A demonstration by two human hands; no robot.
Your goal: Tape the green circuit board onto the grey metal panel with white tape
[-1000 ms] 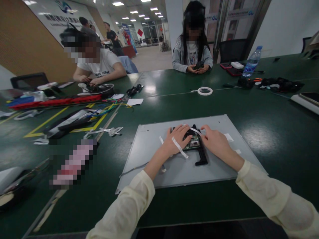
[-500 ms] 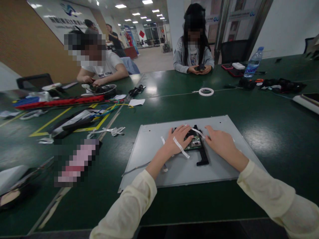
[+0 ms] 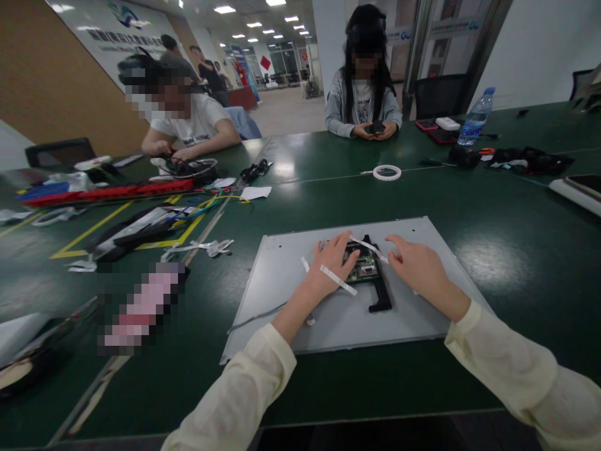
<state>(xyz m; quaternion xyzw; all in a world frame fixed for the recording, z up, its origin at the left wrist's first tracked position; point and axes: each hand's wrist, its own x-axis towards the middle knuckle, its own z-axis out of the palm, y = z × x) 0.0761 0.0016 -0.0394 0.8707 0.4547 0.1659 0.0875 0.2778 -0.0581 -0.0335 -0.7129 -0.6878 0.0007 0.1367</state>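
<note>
My left hand [image 3: 331,266] rests with spread fingers over the left part of a black bracket [image 3: 382,294]. A green circuit board [image 3: 365,269] shows beside its thumb. Across the back of this hand sticks a white tape strip [image 3: 339,280]. Another white strip [image 3: 369,245] slants from my left fingertips toward my right hand [image 3: 417,269]. The right index finger and thumb are apart near the strip's lower end; whether they touch it is unclear. Bracket and board lie on a grey panel [image 3: 282,288]. My left hand hides part of the board.
A grey cable [image 3: 258,316] runs off the panel's left side. A phone [image 3: 145,304] and crumpled white strips [image 3: 216,248] lie to the left. Farther back are a white tape ring [image 3: 387,172], a water bottle [image 3: 476,119] and two people seated across the green table [image 3: 319,200].
My right index finger and thumb have parted slightly near the strip's end. My left hand stays over the board, its position almost the same. The view has shifted a little.
</note>
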